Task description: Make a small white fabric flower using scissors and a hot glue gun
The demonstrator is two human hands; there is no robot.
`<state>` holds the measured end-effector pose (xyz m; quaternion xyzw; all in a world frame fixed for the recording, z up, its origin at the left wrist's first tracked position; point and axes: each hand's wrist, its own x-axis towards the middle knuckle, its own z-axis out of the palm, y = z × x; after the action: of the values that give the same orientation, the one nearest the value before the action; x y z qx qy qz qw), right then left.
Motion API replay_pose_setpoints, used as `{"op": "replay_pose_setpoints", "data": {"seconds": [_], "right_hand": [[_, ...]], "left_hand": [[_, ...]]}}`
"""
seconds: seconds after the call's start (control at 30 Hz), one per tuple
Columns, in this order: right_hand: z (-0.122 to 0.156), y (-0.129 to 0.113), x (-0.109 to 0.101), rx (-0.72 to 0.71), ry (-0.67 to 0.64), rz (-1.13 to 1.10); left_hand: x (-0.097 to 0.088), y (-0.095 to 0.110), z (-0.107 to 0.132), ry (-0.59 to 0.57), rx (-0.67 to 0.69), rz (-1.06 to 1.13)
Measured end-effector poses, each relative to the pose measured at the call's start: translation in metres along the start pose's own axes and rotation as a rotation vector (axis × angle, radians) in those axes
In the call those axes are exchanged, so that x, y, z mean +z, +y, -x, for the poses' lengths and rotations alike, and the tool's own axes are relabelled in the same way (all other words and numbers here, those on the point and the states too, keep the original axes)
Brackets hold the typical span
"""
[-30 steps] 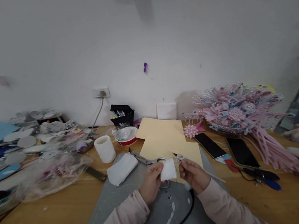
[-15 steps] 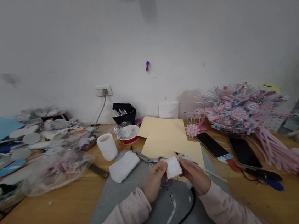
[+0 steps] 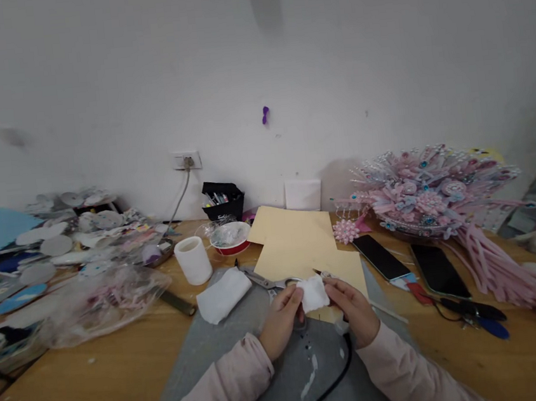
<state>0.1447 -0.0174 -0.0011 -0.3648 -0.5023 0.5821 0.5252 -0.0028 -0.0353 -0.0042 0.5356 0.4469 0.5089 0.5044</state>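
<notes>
A small white piece of soft tissue or cloth (image 3: 313,293) is stretched between both hands above the grey mat (image 3: 247,362). My left hand (image 3: 281,321) pinches its left edge, and my right hand (image 3: 355,314) pinches the right edge. Just behind the hands lie scissors (image 3: 267,281), their handles partly covered by the fingers. A larger folded white piece (image 3: 224,296) of similar material rests to the left on the mat. Beneath and beyond the hands are sheets of yellow paper (image 3: 297,248). A black cord (image 3: 332,384) runs under my right hand to a tool that is mostly hidden.
At the back left stand a white roll (image 3: 193,261), a red-rimmed bowl (image 3: 232,239) and a black pen box (image 3: 223,202). Two phones (image 3: 382,257) and keys (image 3: 476,316) lie right, before a pink beaded headdress (image 3: 425,197). Plastic bags (image 3: 106,303) and craft scraps crowd the left.
The white piece has been pulled wider and flatter between my fingers. My right hand has shifted slightly away from the left. The view has tilted a little.
</notes>
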Motion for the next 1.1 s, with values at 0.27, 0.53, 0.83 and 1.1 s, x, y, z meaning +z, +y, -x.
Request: {"op": "replay_pose_setpoints", "data": {"seconds": [0.27,0.53,0.83,1.1], "right_hand": [[-0.002,-0.009,-0.001,0.082,-0.031,0.086],[0.004,-0.016,0.007,0.007,-0.042,0.271],[0.004,-0.01,0.004,-0.015,-0.124,0.344],[0.008,-0.014,0.006,-0.093,-0.219,0.435]], "left_hand": [[-0.002,-0.006,-0.005,0.003,0.036,-0.071],[-0.001,-0.002,-0.003,0.002,0.026,-0.08],[-0.003,-0.001,-0.002,-0.079,0.019,0.026],[-0.003,0.006,0.001,-0.079,-0.041,0.007]]}}
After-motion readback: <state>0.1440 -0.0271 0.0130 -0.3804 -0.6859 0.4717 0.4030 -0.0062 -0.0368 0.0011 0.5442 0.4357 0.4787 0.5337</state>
